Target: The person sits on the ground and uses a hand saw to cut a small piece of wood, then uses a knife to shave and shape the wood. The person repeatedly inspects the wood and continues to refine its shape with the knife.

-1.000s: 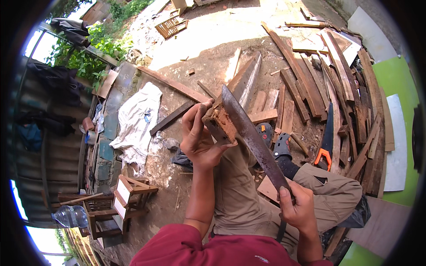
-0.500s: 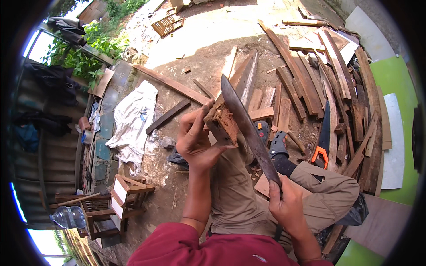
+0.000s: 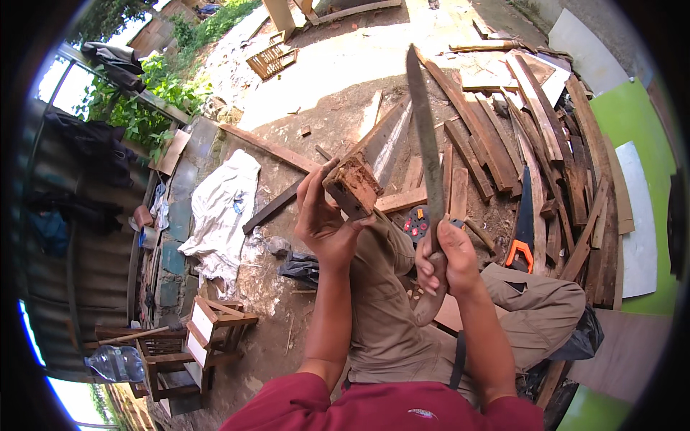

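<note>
Two bare hands share the work: the left hand [image 3: 325, 228] pinches the near end of a beam [image 3: 375, 147], thumb at the lower corner and fingers over the upper edge, while the right hand [image 3: 458, 262] is closed around the handle [image 3: 429, 309] of a machete [image 3: 426, 129]. The beam slants away from the person, its rough end [image 3: 356, 185] turned toward them above the left leg [image 3: 381, 302]; whether the leg bears any of its weight, I cannot tell. The blade stands nearly upright to the right of the wood, apart from it in this view, tip up.

Doing this well looks mostly a matter of steadiness. The left fingertips sit right at the end being worked, so a grip farther back along the beam would probably be safer. The broken, crumbly face may let the edge skid or bite unevenly; short, light strokes, directed away from the thumb, should give better control. The butt of the handle juts below the right fist, so a firm wrap matters more than force. A shoe [image 3: 417, 224] shows behind the machete, so the swing is best kept clear of both foot and leg.
</note>
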{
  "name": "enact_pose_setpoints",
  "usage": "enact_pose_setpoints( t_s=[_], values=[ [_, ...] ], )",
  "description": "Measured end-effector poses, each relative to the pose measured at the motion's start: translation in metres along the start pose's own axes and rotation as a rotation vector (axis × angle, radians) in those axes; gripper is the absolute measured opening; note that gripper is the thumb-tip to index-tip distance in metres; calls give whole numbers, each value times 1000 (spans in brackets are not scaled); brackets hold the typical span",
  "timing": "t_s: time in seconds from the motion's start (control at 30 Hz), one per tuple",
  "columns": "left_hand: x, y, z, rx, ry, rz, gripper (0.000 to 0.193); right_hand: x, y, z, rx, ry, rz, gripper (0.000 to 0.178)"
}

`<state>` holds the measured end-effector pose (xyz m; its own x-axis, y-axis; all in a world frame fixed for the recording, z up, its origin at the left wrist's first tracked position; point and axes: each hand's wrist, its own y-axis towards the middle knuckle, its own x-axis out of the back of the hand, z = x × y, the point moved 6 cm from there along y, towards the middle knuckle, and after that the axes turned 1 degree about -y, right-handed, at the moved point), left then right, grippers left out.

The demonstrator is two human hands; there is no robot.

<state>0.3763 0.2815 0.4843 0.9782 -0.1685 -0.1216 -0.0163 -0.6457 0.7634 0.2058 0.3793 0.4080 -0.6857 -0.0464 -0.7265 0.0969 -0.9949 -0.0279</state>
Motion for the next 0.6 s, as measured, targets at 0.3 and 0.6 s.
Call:
enact_pose_setpoints(
  t_s=[0.3,0.6],
  values=[
    [18,-22,3,-171,279,-31,87,116,-134,-46,387,-1305,-878,17],
    [9,-37,3,-145,263,50,83,83,-78,-46,526,-1043,-665,15]
  ],
)
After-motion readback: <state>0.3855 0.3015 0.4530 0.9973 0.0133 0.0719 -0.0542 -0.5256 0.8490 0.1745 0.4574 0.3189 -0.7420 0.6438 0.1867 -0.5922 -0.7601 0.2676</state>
